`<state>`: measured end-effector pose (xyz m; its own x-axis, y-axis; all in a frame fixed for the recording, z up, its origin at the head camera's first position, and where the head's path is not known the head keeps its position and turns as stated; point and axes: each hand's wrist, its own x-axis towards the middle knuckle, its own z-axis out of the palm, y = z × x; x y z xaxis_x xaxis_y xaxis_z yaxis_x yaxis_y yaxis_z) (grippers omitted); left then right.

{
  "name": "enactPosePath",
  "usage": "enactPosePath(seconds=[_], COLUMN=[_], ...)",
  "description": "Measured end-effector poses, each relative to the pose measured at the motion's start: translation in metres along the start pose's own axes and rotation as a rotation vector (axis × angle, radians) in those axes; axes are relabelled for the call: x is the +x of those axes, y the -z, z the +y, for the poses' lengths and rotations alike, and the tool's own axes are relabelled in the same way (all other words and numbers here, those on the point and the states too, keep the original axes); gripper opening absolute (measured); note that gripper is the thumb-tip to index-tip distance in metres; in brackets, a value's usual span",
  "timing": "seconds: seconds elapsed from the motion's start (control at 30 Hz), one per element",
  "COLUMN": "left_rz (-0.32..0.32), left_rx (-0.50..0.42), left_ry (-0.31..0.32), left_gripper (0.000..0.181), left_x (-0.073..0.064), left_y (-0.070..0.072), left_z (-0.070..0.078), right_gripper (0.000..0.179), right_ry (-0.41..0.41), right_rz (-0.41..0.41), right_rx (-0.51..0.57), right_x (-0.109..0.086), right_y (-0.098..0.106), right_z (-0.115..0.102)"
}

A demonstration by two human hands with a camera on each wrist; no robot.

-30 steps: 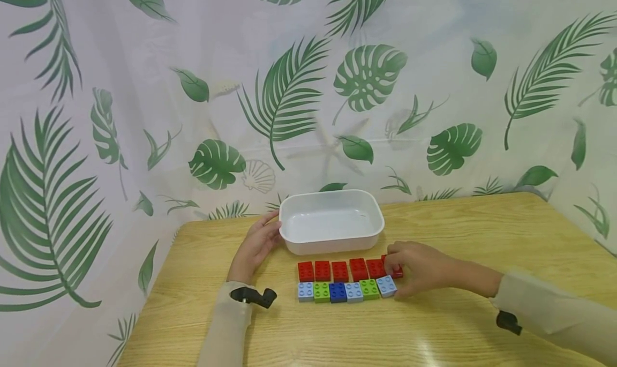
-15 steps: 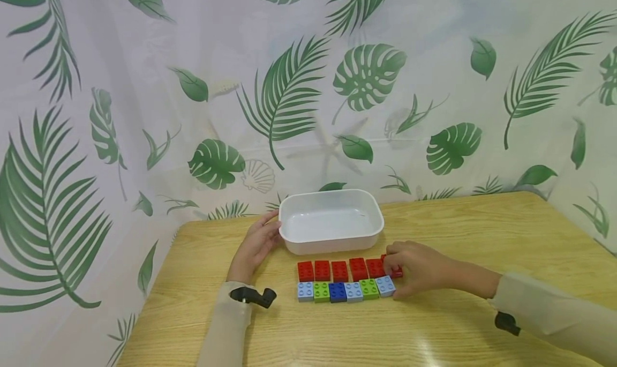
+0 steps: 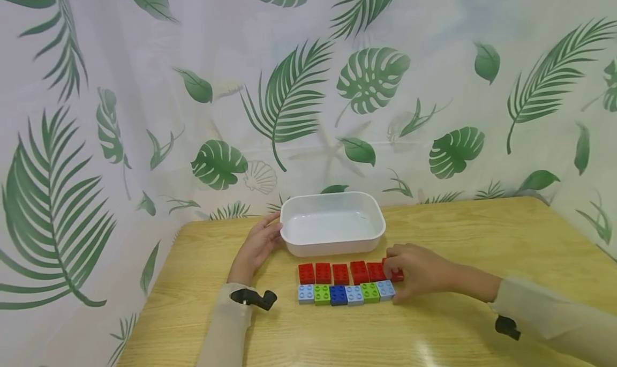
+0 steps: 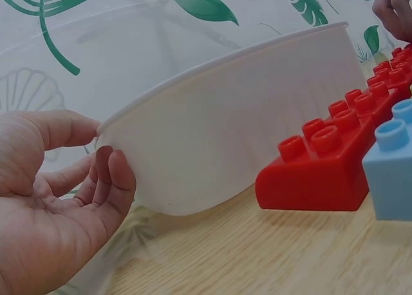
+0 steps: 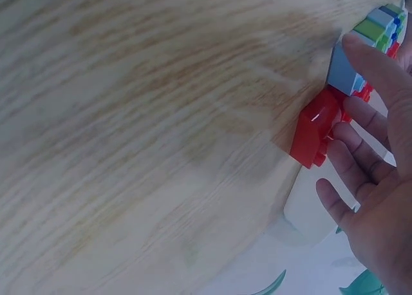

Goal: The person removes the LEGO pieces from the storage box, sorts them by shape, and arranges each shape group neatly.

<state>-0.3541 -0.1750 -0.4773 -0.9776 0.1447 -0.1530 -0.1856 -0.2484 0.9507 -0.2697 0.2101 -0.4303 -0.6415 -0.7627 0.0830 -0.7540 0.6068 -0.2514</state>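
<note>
Against the left end of a white plastic tray (image 3: 332, 247), my left hand (image 3: 257, 247) holds the rim and outer wall with thumb and bent fingers. In front of the tray stretch two rows of toy bricks. Red bricks (image 3: 340, 274) form the back row; light blue, green and dark blue bricks (image 3: 338, 296) form the front one. At the right end of both rows, my right hand (image 3: 421, 270) touches the last red brick (image 5: 315, 127) with its fingers, while its thumb presses the last light blue brick (image 5: 344, 69). The fingers partly cover that red brick in the head view.
The rows stand on a wooden table (image 3: 482, 238). A pale curtain (image 3: 308, 88) with green leaf prints hangs behind the table and on its left side. Black camera mounts (image 3: 254, 298) sit on both sleeved wrists.
The light blue brick at the right end has turned slightly and lies straighter in the front row. My left hand keeps its place on the tray. The head view has shifted a little.
</note>
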Motion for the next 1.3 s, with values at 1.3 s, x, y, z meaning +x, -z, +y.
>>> enactPosePath(seconds=[1.3], left_rz=[0.053], left_rx=[0.125], left_ry=[-0.032], left_gripper=[0.052], left_x=[0.002], left_y=[0.005], left_z=[0.000], right_gripper=[0.035], right_ry=[-0.115], right_rz=[0.344], right_rx=[0.106], right_x=[0.042], right_y=[0.058], right_z=[0.002])
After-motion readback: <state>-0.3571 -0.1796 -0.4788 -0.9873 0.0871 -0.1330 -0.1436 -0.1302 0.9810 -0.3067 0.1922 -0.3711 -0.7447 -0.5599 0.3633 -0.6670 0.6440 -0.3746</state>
